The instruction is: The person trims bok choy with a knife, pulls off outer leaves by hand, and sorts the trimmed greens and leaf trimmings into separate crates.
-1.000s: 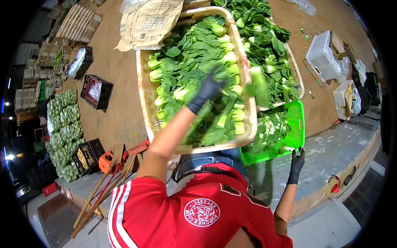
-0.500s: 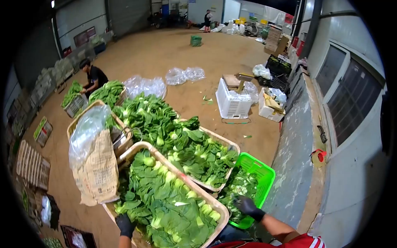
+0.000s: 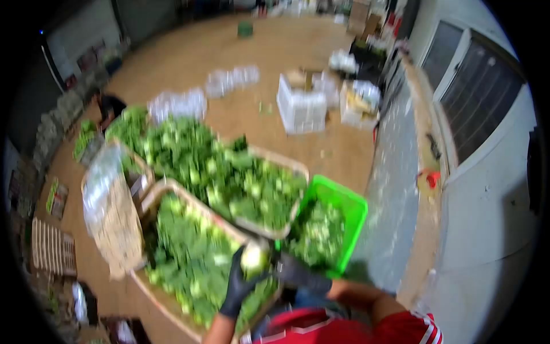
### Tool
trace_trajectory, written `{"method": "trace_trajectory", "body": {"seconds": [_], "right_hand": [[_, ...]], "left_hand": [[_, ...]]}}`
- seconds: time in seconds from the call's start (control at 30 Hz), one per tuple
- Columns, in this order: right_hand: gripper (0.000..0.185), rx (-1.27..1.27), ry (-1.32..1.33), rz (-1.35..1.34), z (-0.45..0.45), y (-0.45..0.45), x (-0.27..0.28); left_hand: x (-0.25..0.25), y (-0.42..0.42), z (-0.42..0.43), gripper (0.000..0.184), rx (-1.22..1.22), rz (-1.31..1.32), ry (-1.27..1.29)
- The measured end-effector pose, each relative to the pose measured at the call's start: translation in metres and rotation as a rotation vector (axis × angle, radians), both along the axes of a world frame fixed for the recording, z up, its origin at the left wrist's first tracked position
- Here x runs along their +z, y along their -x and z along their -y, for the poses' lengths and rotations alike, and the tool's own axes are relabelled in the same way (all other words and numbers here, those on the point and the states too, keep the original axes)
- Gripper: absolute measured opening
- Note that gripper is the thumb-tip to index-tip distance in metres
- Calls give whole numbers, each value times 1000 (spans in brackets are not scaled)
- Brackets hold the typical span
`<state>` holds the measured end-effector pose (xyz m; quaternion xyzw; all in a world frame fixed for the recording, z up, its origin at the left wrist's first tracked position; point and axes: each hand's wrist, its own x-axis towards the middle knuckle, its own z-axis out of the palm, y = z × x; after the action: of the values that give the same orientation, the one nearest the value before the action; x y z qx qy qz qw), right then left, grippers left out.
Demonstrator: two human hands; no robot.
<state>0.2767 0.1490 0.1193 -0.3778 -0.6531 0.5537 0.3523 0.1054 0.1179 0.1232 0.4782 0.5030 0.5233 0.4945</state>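
My left hand (image 3: pixel 239 286), in a dark glove, grips a head of bok choy (image 3: pixel 255 259) with its pale base turned up. My right hand (image 3: pixel 301 272), gloved too, is close against the bok choy's right side. Its fingers are curled together, and blur hides what they hold. Beneath my left hand lies a long crate (image 3: pixel 172 320) filled with bok choy heads (image 3: pixel 192 261). Just beyond my right hand stands a bright green basket (image 3: pixel 356 229) with loose leaves and trimmings (image 3: pixel 321 232) in it.
Another full crate of bok choy (image 3: pixel 258 189) adjoins mine. A paper sack and plastic (image 3: pixel 117 229) lie over a crate at left. Against the right side runs a wall (image 3: pixel 395 189). White crate (image 3: pixel 301 109) stands on the floor; a person (image 3: pixel 109 109) crouches far left.
My left hand has come from the crate's left end to the middle, now with a bok choy. My right hand has left the green basket and moved left to meet it. The view has shifted.
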Motion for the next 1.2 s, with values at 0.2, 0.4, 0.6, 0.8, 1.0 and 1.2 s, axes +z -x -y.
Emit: {"method": "trace_trajectory", "body": {"seconds": [0.2,0.4,0.6,0.8,1.0,1.2], "right_hand": [[23,-66,-32,97,-23,-97,-12],[12,-211,-245,652,-8,-157,-19],[18,-169,-402,651,12,-165,-29],[19,-195,-406,754,21,-179,-52],[20,-426,50,702,32,-228,-140],[47,-13,454,29,-23,-185,-50]], "left_hand": [[-28,-56,-28,57,-344,-50,195],[-41,-89,-33,65,-508,-242,205],[-39,-120,-38,55,-576,-435,162],[-37,-137,-37,51,-621,-492,144],[-62,-144,-51,62,-657,-76,349],[-97,-130,-55,59,-801,272,683]]}}
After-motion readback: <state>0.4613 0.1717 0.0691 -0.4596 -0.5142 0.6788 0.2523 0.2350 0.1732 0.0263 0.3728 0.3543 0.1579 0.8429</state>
